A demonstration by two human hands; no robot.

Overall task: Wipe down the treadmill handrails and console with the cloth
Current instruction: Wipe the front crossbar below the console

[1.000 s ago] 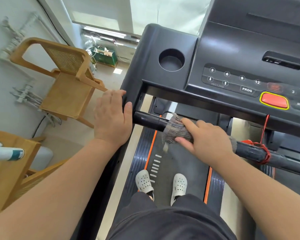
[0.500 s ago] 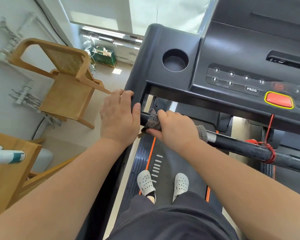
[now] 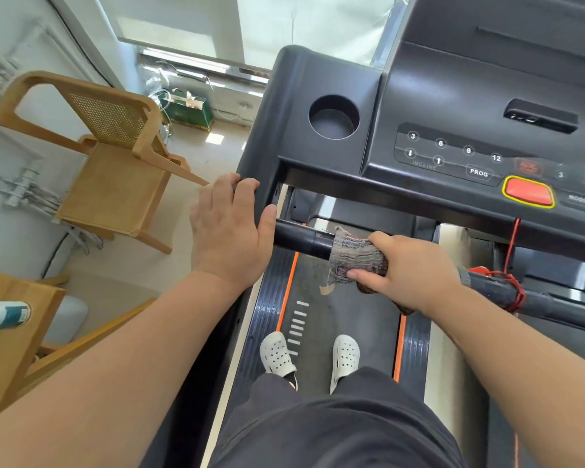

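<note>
A black crossbar handrail (image 3: 301, 238) runs below the dark treadmill console (image 3: 453, 136). My right hand (image 3: 409, 271) grips a grey-brown striped cloth (image 3: 355, 256) wrapped round that bar, a short way in from its left end. My left hand (image 3: 230, 231) rests on the left side rail (image 3: 257, 157) where the crossbar joins it, fingers curled over the rail's edge and thumb against the bar's end. The console shows a round cup holder (image 3: 334, 117), numbered buttons and a red stop button (image 3: 528, 192).
A wooden chair (image 3: 112, 170) stands on the floor to the left of the treadmill, with wooden furniture (image 3: 11, 336) nearer me. A red safety cord (image 3: 510, 251) is tied round the crossbar at the right. My white shoes (image 3: 277, 356) stand on the belt.
My right hand slid the cloth left to the bar's end beside my left hand, then back a short way right. My left hand has stayed on the side rail.
</note>
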